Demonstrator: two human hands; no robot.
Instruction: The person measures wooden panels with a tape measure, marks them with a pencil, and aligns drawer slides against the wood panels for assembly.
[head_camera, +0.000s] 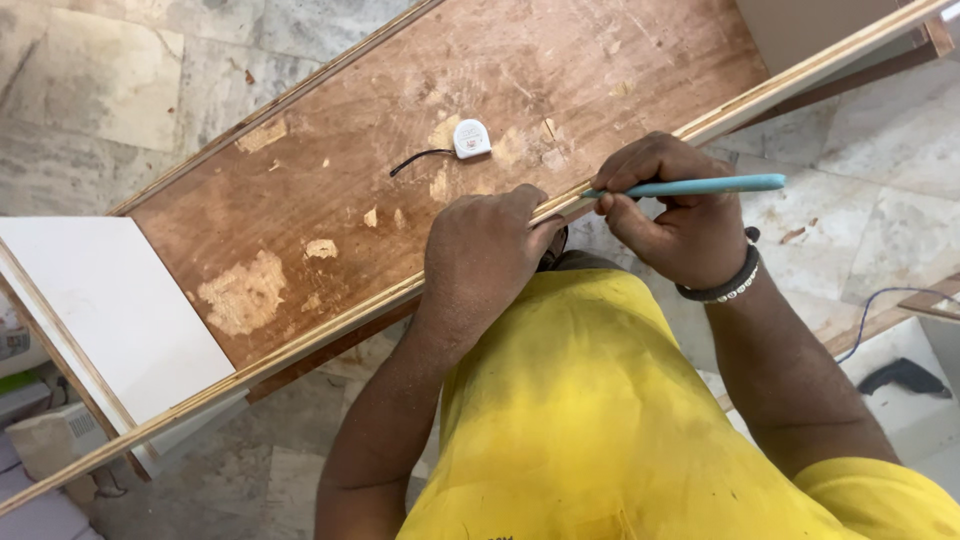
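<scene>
Head view: right hand (672, 205) grips pencil (690, 186) on plywood edge (330, 325).

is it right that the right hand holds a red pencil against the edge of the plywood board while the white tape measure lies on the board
Not quite: the pencil in the right hand is light blue, not red, as the head view shows. The rest holds: its tip meets the edge of the plywood board, and the white tape measure lies on the board.
</scene>
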